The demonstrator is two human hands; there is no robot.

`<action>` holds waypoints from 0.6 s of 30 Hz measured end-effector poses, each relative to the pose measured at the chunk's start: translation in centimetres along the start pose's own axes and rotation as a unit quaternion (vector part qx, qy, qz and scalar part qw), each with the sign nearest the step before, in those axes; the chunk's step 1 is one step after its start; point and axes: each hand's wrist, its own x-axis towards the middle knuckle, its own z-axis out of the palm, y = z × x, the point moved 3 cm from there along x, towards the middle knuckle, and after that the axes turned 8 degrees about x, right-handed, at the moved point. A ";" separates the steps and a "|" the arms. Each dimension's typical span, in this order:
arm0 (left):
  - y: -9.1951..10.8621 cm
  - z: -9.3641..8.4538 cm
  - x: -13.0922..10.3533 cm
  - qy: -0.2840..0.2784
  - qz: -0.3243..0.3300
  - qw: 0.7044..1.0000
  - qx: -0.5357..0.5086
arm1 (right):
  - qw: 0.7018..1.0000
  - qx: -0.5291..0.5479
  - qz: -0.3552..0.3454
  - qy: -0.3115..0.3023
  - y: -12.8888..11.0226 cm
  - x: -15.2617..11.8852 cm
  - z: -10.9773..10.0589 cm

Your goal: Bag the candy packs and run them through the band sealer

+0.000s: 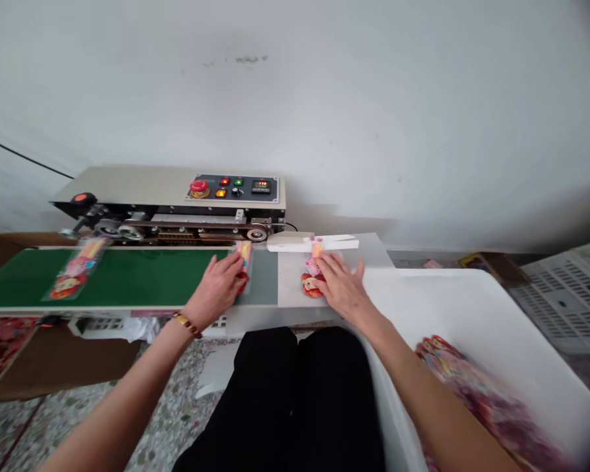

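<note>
So, we've got both hands on flat, red-haired doll packets in front of a band sealer (pixel 172 187). Our left hand (pixel 215 287), the one with the bracelet (pixel 187 325), lies over a first packet (pixel 244 251) where the green belt (pixel 142 278) meets a grey plate (pixel 260 282). That packet's striped end pokes out beyond our fingers, close to the sealer's front edge. Our fingers cover most of it, so we can't tell if that grip is pinching or just pressing down.

Our right hand (pixel 345 288) is over a second packet (pixel 311 284) on a white sheet (pixel 289 288), thumb by the doll's head and the other fingers spread along its side. Pretty loose-looking grip, but again we can't say whether it's actually pinching.

Meanwhile a third packet (pixel 75 270) lies tilted on the belt, well off to the left. On the white worktop (pixel 432 295) to our right there's a pile of similar dolls (pixel 476 383), kinda blurry. The sealer's red stop button (pixel 199 188) sits left of some lit switches (pixel 225 181).
</note>
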 end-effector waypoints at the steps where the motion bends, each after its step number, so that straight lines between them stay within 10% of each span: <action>1: -0.9 -0.4 -0.4 0.004 -0.017 1.000 0.015 | 1.000 0.001 -0.011 -0.007 -1.0 0.6 0.2; 5: -1.3 -1.7 -0.4 0.065 -0.082 0.992 0.066 | 0.997 0.037 -0.067 0.015 -5.3 2.8 1.2; 9: 4.6 -0.6 2.2 0.055 0.040 0.998 -0.012 | 0.993 0.067 -0.091 0.038 -6.8 3.5 1.8; 13: 8.7 1.2 3.9 -0.004 0.053 0.998 -0.024 | 0.995 0.067 -0.069 0.029 -4.9 2.3 1.0; 18: 7.7 1.8 3.0 -0.004 0.017 1.000 -0.014 | 0.992 0.077 -0.046 0.088 -1.0 -2.7 -0.8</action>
